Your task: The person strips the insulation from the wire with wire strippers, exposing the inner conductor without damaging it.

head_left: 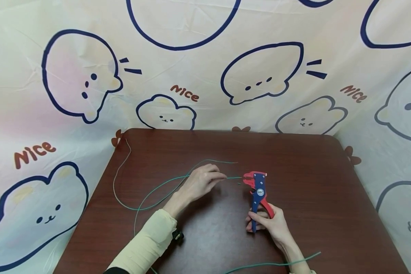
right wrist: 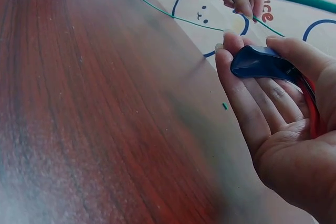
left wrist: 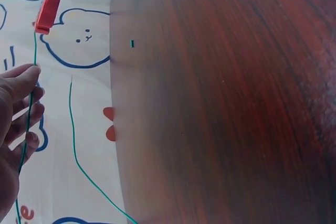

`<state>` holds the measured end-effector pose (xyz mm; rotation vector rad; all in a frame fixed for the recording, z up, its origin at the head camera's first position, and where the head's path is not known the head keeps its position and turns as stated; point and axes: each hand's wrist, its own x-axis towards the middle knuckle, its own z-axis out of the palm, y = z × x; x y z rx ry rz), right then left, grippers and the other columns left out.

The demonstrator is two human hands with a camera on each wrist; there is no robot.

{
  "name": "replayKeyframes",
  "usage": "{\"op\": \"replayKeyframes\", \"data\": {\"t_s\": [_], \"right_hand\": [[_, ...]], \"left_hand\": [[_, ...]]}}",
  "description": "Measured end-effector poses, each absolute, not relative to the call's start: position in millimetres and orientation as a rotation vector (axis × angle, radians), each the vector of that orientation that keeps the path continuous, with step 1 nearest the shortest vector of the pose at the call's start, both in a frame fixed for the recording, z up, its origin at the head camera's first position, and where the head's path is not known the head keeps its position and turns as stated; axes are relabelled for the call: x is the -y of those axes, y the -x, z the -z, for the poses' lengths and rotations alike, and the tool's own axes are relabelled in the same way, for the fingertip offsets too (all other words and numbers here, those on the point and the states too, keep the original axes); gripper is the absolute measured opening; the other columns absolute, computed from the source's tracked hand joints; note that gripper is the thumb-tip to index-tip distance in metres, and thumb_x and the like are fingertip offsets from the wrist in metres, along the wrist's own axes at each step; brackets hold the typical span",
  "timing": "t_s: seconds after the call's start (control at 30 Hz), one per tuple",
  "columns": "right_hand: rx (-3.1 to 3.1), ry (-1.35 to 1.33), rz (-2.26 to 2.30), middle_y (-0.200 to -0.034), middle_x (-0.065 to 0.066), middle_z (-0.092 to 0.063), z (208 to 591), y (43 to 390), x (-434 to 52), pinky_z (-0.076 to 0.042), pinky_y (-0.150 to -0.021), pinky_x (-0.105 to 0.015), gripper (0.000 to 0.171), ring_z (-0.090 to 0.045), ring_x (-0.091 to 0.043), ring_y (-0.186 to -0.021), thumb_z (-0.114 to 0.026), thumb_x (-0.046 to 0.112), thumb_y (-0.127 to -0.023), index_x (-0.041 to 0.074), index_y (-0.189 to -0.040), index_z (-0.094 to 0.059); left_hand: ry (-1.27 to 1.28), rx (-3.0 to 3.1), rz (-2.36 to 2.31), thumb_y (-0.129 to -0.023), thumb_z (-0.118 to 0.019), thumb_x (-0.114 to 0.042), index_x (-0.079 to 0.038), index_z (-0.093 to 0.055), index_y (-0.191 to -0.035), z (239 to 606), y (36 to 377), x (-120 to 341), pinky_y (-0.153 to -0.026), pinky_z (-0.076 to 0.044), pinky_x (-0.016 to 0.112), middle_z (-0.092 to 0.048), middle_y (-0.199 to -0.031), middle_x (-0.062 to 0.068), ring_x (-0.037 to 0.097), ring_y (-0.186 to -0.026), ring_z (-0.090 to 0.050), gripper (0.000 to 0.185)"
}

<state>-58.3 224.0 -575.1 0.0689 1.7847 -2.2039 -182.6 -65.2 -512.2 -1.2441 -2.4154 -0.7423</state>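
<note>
Between thumb and fingertips, my left hand (head_left: 202, 180) pinches a green wire (head_left: 233, 177) close to its end. My right hand (head_left: 274, 224) grips a wire stripper (head_left: 259, 186) with blue and red handles, held upright. The wire's tip reaches the stripper's red jaws; whether it sits inside them I cannot tell. In the left wrist view, the wire (left wrist: 35, 51) runs up from the left hand (left wrist: 16, 114) to the red head (left wrist: 50, 9). The right wrist view has the blue handle (right wrist: 262, 62) between the thumb and fingers of the right hand (right wrist: 283, 129).
A tiny green offcut (head_left: 239, 183) lies on the brown table (head_left: 311, 182) below the stripper head. The wire loops (head_left: 123, 203) across the table's left side. Near the front, a length of green wire (head_left: 260, 264) crosses over the right forearm. Patterned cloth (head_left: 205, 76) hangs behind.
</note>
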Motion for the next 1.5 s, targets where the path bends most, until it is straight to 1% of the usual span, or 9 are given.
{"op": "replayKeyframes", "data": {"t_s": [0.27,0.53,0.8,1.07,1.27,1.5], "right_hand": [[-1.779,0.008,2.212,-0.087,-0.008,-0.083,575.8,59.7,-221.4,-0.069,-0.073,-0.050,0.039,-0.083,-0.022,-0.071,-0.074,0.001,-0.103,-0.022,-0.127,-0.054],[-1.762,0.005,2.206,-0.087,-0.009,-0.083,576.1,59.4,-218.9,-0.069,-0.073,-0.049,0.041,-0.082,-0.023,-0.071,-0.075,0.002,-0.102,-0.022,-0.127,-0.053],[-1.757,0.011,2.217,-0.085,-0.008,-0.081,575.5,59.1,-216.4,-0.069,-0.071,-0.049,0.036,-0.082,-0.021,-0.070,-0.074,0.000,-0.103,-0.022,-0.124,-0.054],[-1.762,0.023,2.205,-0.083,-0.007,-0.081,576.8,58.8,-215.7,-0.069,-0.070,-0.048,0.039,-0.081,-0.019,-0.069,-0.074,0.001,-0.103,-0.024,-0.123,-0.052],[-1.774,0.010,2.175,-0.083,-0.007,-0.082,577.6,58.1,-214.7,-0.069,-0.070,-0.049,0.037,-0.082,-0.020,-0.069,-0.073,0.002,-0.104,-0.024,-0.122,-0.053],[-1.772,0.003,2.148,-0.084,-0.007,-0.082,577.0,57.3,-213.8,-0.069,-0.071,-0.047,0.039,-0.081,-0.019,-0.069,-0.075,0.005,-0.104,-0.023,-0.122,-0.053]], "left_hand": [[1.249,2.441,0.762,-0.101,-0.079,-0.008,-0.014,-0.087,-0.111,511.9,182.8,64.4,-0.074,-0.057,0.028,-0.075,-0.096,-0.001,0.011,-0.085,-0.067,0.014],[1.241,2.462,0.752,-0.101,-0.080,-0.010,-0.015,-0.088,-0.111,514.4,181.9,63.0,-0.074,-0.058,0.028,-0.076,-0.096,-0.001,0.011,-0.085,-0.068,0.014],[1.246,2.466,0.749,-0.101,-0.080,-0.010,-0.015,-0.088,-0.111,516.3,180.3,63.0,-0.074,-0.057,0.027,-0.076,-0.097,-0.001,0.011,-0.084,-0.068,0.013],[1.255,2.450,0.751,-0.100,-0.080,-0.010,-0.015,-0.088,-0.110,516.1,179.5,60.7,-0.075,-0.058,0.027,-0.077,-0.096,0.000,0.012,-0.085,-0.069,0.013],[1.247,2.479,0.742,-0.098,-0.083,-0.009,-0.015,-0.088,-0.110,517.4,178.9,58.9,-0.075,-0.058,0.027,-0.077,-0.096,-0.001,0.011,-0.085,-0.068,0.015],[1.240,2.516,0.733,-0.100,-0.081,-0.011,-0.015,-0.088,-0.111,519.2,178.3,58.0,-0.077,-0.059,0.027,-0.077,-0.098,-0.001,0.011,-0.086,-0.069,0.013]]}}
